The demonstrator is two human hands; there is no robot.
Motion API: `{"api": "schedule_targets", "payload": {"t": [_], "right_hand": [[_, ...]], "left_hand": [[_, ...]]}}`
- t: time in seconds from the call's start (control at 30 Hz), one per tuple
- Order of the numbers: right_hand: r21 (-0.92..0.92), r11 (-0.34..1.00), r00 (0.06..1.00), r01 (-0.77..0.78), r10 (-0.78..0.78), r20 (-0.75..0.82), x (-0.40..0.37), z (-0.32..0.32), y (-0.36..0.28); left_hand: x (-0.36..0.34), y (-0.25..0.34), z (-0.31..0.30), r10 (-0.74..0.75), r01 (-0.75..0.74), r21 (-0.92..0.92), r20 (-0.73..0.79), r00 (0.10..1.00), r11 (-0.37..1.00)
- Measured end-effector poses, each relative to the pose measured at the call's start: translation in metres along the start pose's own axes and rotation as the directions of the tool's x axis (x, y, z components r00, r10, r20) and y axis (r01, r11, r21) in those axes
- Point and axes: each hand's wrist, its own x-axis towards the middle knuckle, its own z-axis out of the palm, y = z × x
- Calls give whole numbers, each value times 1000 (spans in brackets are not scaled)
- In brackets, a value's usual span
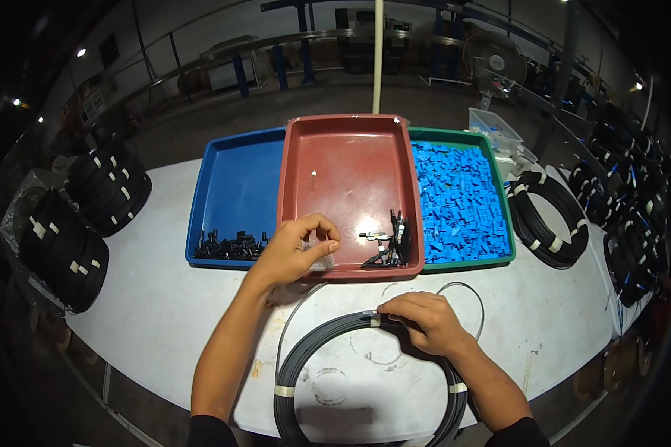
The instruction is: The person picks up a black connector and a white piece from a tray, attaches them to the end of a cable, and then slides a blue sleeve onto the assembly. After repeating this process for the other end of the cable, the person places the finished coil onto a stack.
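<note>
Under the right hand (427, 322) sits the coil (314, 340) (left hand (294, 252) apart).

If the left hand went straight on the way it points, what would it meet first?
Likely the black parts in the red tray: the left hand points right across the tray's bare floor toward them. Height above the floor is unclear.

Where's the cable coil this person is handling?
The grey cable coil lies low and central in the head view, on the white table before the red tray, right hand gripping its top.

Bare table (164, 313) left of coil (313, 339)
</note>
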Motion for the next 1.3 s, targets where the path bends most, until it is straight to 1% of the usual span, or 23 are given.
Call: {"api": "schedule_targets", "payload": {"t": [0.03, 0.07, 0.1, 0.13, 0.2, 0.23, 0.27, 0.33, 0.5, 0.6, 0.67, 0.7, 0.77, 0.8, 0.87, 1.0, 1.07, 1.17, 1.3], "right_hand": [[-4, 1000, 1000, 11, -11, -13, 0, 0, 0], [-9, 1000, 999, 19, -19, -25, -1, 0, -1], [-2, 1000, 999, 11, -11, -38, -1, -1, -3], [-11, 1000, 999, 12, -12, -44, -1, -1, -2], [8, 1000, 996, -27, 28, -80, -3, -1, -1], [15, 1000, 994, -13, 14, -109, -2, 0, -1], [10, 1000, 993, -14, 15, -113, -3, 0, -1], [72, 996, 984, -55, 66, -163, -3, 2, -1], [79, 995, 977, -62, 77, -200, -3, 2, 0], [99, 993, 972, -67, 88, -220, -1, 1, -4], [106, 992, 969, -76, 98, -226, -1, 3, -3], [96, 992, 969, -78, 98, -228, -1, 2, -4], [82, 994, 968, -78, 96, -230, -1, 2, -4], [83, 993, 969, -85, 102, -227, -1, 1, -5], [72, 994, 973, -77, 91, -211, 0, 0, -7], [83, 993, 973, -87, 103, -208, 0, 0, -6], [83, 993, 972, -79, 95, -214, 0, 0, -6], [78, 994, 973, -71, 87, -213, -1, 1, -3], [62, 996, 975, -66, 77, -208, 0, 0, -4]], "left_hand": [[-4, 2, 9, -77, 70, -274, -13, 997, 959], [-7, 6, 17, -156, 132, -528, 0, 988, 839], [-9, 12, 22, -105, 105, -570, 33, 994, 815], [-15, 20, 29, -164, 145, -611, 26, 986, 778], [-22, 22, 42, -119, 116, -637, 39, 992, 762], [-25, 27, 52, -103, 46, -695, -41, 994, 718], [-29, 31, 57, -97, 43, -696, -39, 995, 717], [-35, 33, 67, -185, 53, -771, -86, 979, 635], [-48, 17, 74, -211, 87, -727, -81, 974, 682], [-52, 18, 78, -223, 86, -747, -85, 971, 659], [-54, 24, 77, -229, 111, -707, -75, 970, 699], [-56, 25, 78, -236, 118, -710, -69, 969, 695], [-58, 27, 80, -220, 97, -676, -99, 971, 731], [-58, 28, 81, -224, 102, -680, -95, 970, 727], [-59, 30, 82, -190, 81, -637, -105, 976, 767], [-61, 30, 82, -206, 90, -638, -110, 972, 765], [-61, 28, 81, -147, 56, -545, -126, 981, 837], [-62, 30, 82, -146, 52, -496, -153, 977, 867], [-61, 31, 82, -168, 73, -486, -156, 973, 871]]}}
